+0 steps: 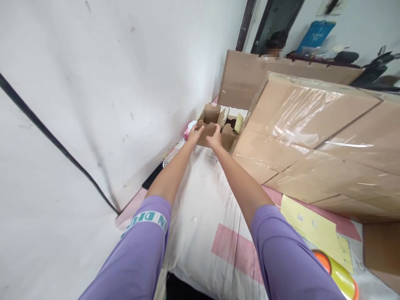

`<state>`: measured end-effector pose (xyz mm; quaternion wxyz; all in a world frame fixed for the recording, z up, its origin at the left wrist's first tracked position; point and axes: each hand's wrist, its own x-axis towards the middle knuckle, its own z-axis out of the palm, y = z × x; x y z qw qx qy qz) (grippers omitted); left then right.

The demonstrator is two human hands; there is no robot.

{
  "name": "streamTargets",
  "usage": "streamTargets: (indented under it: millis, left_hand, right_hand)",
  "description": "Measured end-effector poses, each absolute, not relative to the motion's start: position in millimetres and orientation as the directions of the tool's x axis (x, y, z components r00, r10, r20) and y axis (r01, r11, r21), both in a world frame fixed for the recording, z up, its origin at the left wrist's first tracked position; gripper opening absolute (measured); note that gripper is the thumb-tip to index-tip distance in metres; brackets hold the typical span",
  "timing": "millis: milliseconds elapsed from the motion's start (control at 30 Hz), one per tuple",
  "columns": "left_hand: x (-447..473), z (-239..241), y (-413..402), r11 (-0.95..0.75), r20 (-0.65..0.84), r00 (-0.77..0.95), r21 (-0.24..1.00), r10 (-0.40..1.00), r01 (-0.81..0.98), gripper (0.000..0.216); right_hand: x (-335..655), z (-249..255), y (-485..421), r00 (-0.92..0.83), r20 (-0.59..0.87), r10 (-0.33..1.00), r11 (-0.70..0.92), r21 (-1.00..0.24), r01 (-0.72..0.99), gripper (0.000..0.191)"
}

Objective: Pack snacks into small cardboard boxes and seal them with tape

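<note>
Both my arms reach far out over the covered surface to a small brown cardboard box [204,136] with a notched, wavy upper edge. My left hand [194,134] grips its left side near the top. On the right side, the thumb and fingers of my right hand [215,137] hold the same box. Just behind it stands another upright brown cardboard piece [212,113] with a similar cut edge. To the right is a second open cardboard box [229,135] with dark and pale yellow contents that I cannot make out.
Large taped cartons [312,133] stand on the right, with a flat cardboard panel [240,79] behind. A white wall [125,83] bounds the left. Yellow sheets [312,229] and a tape roll [340,275] lie at lower right. A person [275,43] is in the background.
</note>
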<state>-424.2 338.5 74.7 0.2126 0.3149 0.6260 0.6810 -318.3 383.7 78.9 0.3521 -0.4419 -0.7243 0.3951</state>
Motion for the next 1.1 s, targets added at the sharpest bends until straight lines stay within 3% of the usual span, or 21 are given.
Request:
streamTargets:
  millis: [100, 167, 467, 600, 700, 800, 900, 1000, 1100]
  left_hand:
    - [-411, 70, 330, -0.129, 0.194, -0.713, 0.981, 0.673, 0.145, 0.036]
    - [-400, 68, 312, -0.147, 0.241, -0.707, 0.970, 0.665, 0.192, 0.033]
    - [-289, 40, 150, -0.196, 0.526, -0.660, 0.838, 0.537, 0.509, 0.023]
    - [-206, 27, 101, -0.305, 0.675, -0.526, 0.719, 0.517, 0.624, 0.030]
    - [-150, 20, 83, -0.459, 0.729, -0.362, 0.661, 0.581, 0.594, 0.039]
    - [-120, 14, 76, -0.500, 0.703, -0.340, 0.694, 0.624, 0.518, 0.037]
    - [-125, 12, 85, -0.335, 0.581, -0.559, 0.808, 0.592, 0.485, 0.027]
    - [-148, 11, 106, -0.178, 0.344, -0.692, 0.936, 0.635, 0.303, 0.060]
    - [-164, 6, 121, -0.128, 0.217, -0.645, 0.975, 0.733, 0.182, 0.069]
  right_hand:
    - [-308, 86, 378, -0.361, 0.221, 0.906, 0.355, -0.862, 0.362, 0.030]
    - [-295, 90, 364, -0.374, 0.277, 0.885, 0.407, -0.850, 0.334, 0.015]
    - [-172, 86, 241, -0.342, 0.567, 0.750, 0.597, -0.802, -0.021, 0.023]
    - [-97, 74, 201, -0.195, 0.410, 0.891, 0.386, -0.910, -0.151, 0.022]
    - [-38, 61, 196, -0.030, 0.271, 0.962, 0.257, -0.940, -0.223, 0.022]
    - [16, 54, 209, 0.120, 0.256, 0.959, 0.279, -0.927, -0.251, 0.021]
    - [53, 55, 226, 0.109, 0.175, 0.978, 0.200, -0.937, -0.285, 0.034]
    - [67, 52, 229, -0.005, 0.074, 0.997, 0.068, -0.941, -0.332, 0.065]
    - [64, 36, 217, -0.060, 0.118, 0.991, 0.091, -0.936, -0.339, 0.078]
